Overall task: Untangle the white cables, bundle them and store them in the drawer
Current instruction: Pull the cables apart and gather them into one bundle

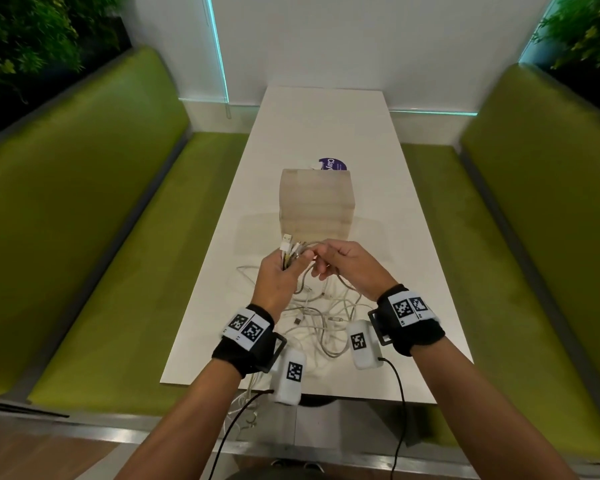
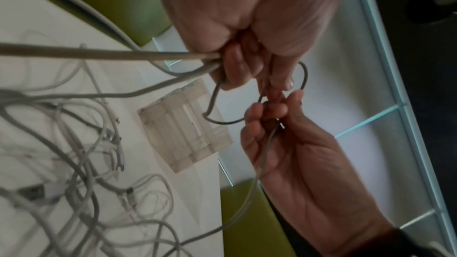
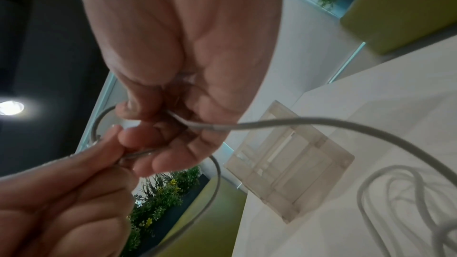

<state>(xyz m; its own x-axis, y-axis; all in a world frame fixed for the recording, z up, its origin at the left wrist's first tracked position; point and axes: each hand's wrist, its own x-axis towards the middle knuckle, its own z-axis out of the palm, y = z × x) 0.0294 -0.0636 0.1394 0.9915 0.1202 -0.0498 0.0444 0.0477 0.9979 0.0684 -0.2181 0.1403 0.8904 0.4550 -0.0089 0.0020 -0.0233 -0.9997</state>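
Several white cables (image 1: pixel 321 323) lie tangled on the white table (image 1: pixel 326 126) in front of me. My left hand (image 1: pixel 290 265) grips a bunch of cable ends, and their USB plugs (image 1: pixel 287 244) stick up above the fist. My right hand (image 1: pixel 321 259) pinches one cable right beside it, fingertips almost touching the left hand. In the left wrist view the left hand (image 2: pixel 247 77) curls round several strands while the right hand (image 2: pixel 269 108) holds a thin loop. The right wrist view shows the right hand (image 3: pixel 138 124) pinching that cable (image 3: pixel 309 121). The translucent drawer unit (image 1: pixel 316 202) stands just beyond, drawers closed.
A purple round label (image 1: pixel 334 164) lies behind the drawer unit. Green benches (image 1: pixel 94 237) flank the narrow table on both sides. Some cable hangs over the table's near edge (image 1: pixel 246 403). The far half of the table bears nothing else.
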